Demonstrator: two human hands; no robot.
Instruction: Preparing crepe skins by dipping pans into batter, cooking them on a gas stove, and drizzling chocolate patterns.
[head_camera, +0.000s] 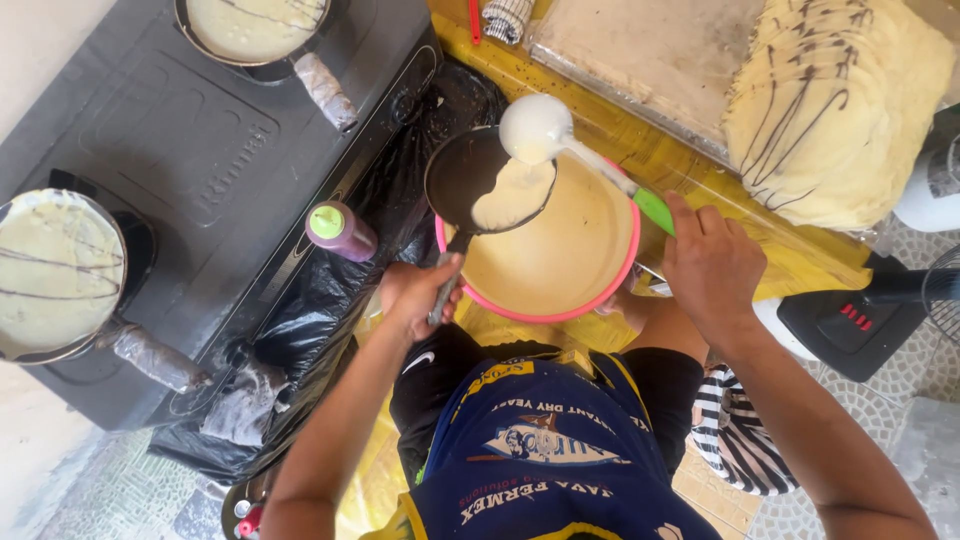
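My left hand (415, 292) grips the handle of a small black frying pan (462, 172), held tilted over a pink-rimmed bowl of pale batter (570, 245). My right hand (708, 262) holds a white ladle (535, 128) by its green handle. Batter runs from the ladle into the pan and pools on its right side. The bowl rests on my lap, above a blue apron.
A black stove (200, 150) stands at left with two pans of batter with dark stripes (55, 270) (255, 25). A purple squeeze bottle with a green cap (340, 230) lies on black plastic. A stack of striped crepes (835, 105) sits on a yellow table at the right, beside a tray (640, 50).
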